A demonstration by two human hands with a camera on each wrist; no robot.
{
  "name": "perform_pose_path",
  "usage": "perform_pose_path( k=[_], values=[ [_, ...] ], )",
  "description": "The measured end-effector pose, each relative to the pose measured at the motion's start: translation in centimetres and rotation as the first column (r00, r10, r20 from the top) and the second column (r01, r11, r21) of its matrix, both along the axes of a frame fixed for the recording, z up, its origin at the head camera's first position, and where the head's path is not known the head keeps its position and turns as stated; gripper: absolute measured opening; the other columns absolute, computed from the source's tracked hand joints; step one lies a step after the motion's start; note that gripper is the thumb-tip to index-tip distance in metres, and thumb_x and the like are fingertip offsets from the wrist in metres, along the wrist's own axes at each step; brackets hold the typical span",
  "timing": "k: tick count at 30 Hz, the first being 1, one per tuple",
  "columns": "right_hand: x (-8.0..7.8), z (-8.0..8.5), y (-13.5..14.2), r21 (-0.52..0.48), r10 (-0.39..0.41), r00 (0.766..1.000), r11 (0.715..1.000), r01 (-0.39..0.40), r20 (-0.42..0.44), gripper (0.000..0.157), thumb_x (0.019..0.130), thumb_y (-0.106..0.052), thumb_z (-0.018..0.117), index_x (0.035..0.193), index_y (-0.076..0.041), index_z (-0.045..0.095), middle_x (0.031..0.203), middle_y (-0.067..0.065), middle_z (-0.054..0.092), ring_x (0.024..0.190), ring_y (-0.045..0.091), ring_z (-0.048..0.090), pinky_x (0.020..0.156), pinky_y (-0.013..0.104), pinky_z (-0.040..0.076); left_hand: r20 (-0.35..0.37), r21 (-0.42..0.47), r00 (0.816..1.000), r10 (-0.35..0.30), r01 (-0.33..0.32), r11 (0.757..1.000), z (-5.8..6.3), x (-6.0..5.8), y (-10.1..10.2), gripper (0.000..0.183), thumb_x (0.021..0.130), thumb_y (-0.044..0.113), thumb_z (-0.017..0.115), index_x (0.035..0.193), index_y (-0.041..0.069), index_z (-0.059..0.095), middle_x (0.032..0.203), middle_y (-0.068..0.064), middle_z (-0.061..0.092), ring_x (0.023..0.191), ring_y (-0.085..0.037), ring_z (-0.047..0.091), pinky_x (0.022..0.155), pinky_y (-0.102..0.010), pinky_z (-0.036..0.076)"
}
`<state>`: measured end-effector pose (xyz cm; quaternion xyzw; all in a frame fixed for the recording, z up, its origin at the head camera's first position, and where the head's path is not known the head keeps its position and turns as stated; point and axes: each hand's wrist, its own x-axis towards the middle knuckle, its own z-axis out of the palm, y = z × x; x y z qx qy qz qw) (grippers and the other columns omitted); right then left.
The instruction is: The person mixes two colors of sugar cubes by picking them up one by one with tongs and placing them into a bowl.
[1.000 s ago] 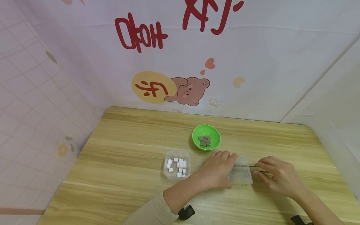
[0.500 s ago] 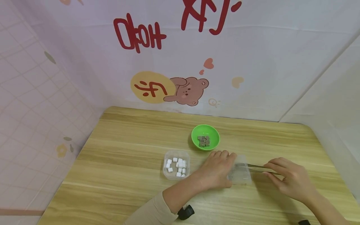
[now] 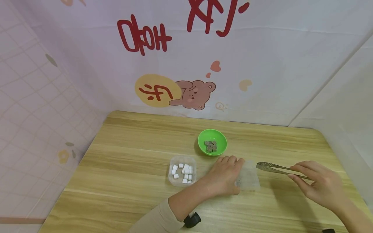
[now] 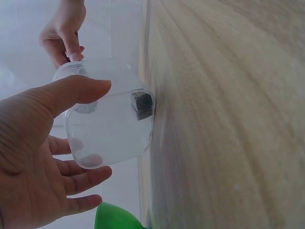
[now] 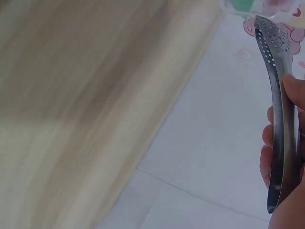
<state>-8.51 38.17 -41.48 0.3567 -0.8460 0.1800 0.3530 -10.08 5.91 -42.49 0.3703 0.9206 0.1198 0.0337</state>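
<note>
Tongs [image 5: 283, 119] in the right hand [image 3: 322, 184], grip curled round both arms, tips just beyond the far end of a clear container [image 3: 250, 176]; impossible to tell if loaded or bare. Left hand [image 3: 222, 178] grasping that clear container, thumb on one side and fingers opposite, holding it tipped onto its side, in front of the green bowl [image 3: 222, 142] and to its right. Visible through the plastic: a dark cube [image 4: 141, 101], with a second piece or merely a reflection beneath. Inside the green bowl itself, a cluster of grey cubes [image 3: 210, 149]. To the front left of the green bowl, white cubes [image 3: 187, 171] in a second tub [image 3: 175, 182], apart from both hands. Under everything, a wood-grain table [image 3: 131, 168]. Judged from this layout, partway along: most darker pieces gathered in the green bowl, at least one in the container apparently left to deal with, white ones seemingly not involved yet.
</note>
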Motion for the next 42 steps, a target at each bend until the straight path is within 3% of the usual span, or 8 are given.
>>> perform_pose_path(
  k=[5, 11, 18, 30, 37, 42],
  values=[
    [-0.8, 1.1, 0.0, -0.013, 0.0, 1.0, 1.0, 0.0, -0.027, 0.06, 0.102, -0.055, 0.06, 0.077, -0.003, 0.079, 0.075, 0.005, 0.07, 0.063, 0.008, 0.062, 0.055, 0.012, 0.045, -0.004, -0.001, 1.0, -0.002, 0.002, 1.0, -0.1, 0.0, 0.0, 0.082, 0.077, 0.04, 0.087, 0.143, 0.015, 0.046, 0.112, 0.006, 0.05, 0.105, -0.009, 0.049, 0.106, -0.029, 0.039],
    [-2.4, 2.2, -0.6, 0.018, -0.021, 0.999, 1.0, 0.022, -0.041, 0.061, 0.102, -0.055, 0.058, 0.079, -0.003, 0.079, 0.076, 0.007, 0.071, 0.059, 0.013, 0.062, 0.048, 0.018, 0.044, -0.019, -0.002, 1.0, -0.002, 0.002, 1.0, -0.3, 0.0, 0.1, 0.085, 0.077, 0.044, 0.088, 0.145, 0.015, 0.046, 0.114, 0.006, 0.051, 0.106, -0.01, 0.05, 0.106, -0.029, 0.039],
    [-5.0, 2.6, -2.8, 0.006, -0.022, 0.996, 1.0, 0.022, -0.081, 0.063, 0.103, -0.056, 0.057, 0.08, -0.002, 0.08, 0.077, 0.008, 0.073, 0.06, 0.023, 0.063, 0.053, 0.024, 0.045, -0.008, 0.002, 1.0, 0.0, 0.0, 1.0, -0.1, 0.0, 0.1, 0.086, 0.077, 0.044, 0.088, 0.146, 0.016, 0.045, 0.119, 0.004, 0.053, 0.111, -0.01, 0.051, 0.108, -0.03, 0.039],
    [-8.7, 2.1, -8.3, 0.02, 0.064, 0.997, 0.998, -0.065, 0.04, 0.055, 0.104, -0.053, 0.058, 0.09, -0.005, 0.081, 0.088, 0.008, 0.075, 0.06, 0.023, 0.066, 0.052, 0.035, 0.05, -0.034, 0.026, 0.999, -0.01, 0.011, 1.0, -0.3, -0.1, -0.2, 0.086, 0.075, 0.045, 0.089, 0.145, 0.017, 0.047, 0.118, 0.005, 0.054, 0.11, -0.01, 0.052, 0.105, -0.029, 0.04],
    [-9.5, 1.2, -10.0, 0.017, 0.084, 0.992, 0.996, -0.086, 0.098, 0.056, 0.104, -0.053, 0.057, 0.094, -0.003, 0.08, 0.091, 0.008, 0.075, 0.076, 0.028, 0.07, 0.058, 0.041, 0.051, -0.045, 0.026, 0.999, -0.012, 0.013, 1.0, -0.2, -0.1, -0.2, 0.082, 0.076, 0.043, 0.089, 0.142, 0.018, 0.048, 0.121, 0.006, 0.055, 0.114, -0.011, 0.054, 0.107, -0.03, 0.039],
    [-9.2, 1.1, -9.9, 0.012, 0.09, 0.989, 0.996, -0.092, 0.119, 0.057, 0.104, -0.053, 0.056, 0.095, -0.002, 0.08, 0.091, 0.009, 0.075, 0.079, 0.029, 0.07, 0.06, 0.042, 0.051, -0.043, 0.025, 0.999, -0.011, 0.012, 1.0, -0.2, -0.2, -0.2, 0.084, 0.075, 0.044, 0.09, 0.143, 0.018, 0.048, 0.122, 0.005, 0.056, 0.115, -0.012, 0.054, 0.108, -0.031, 0.039]
  ],
)
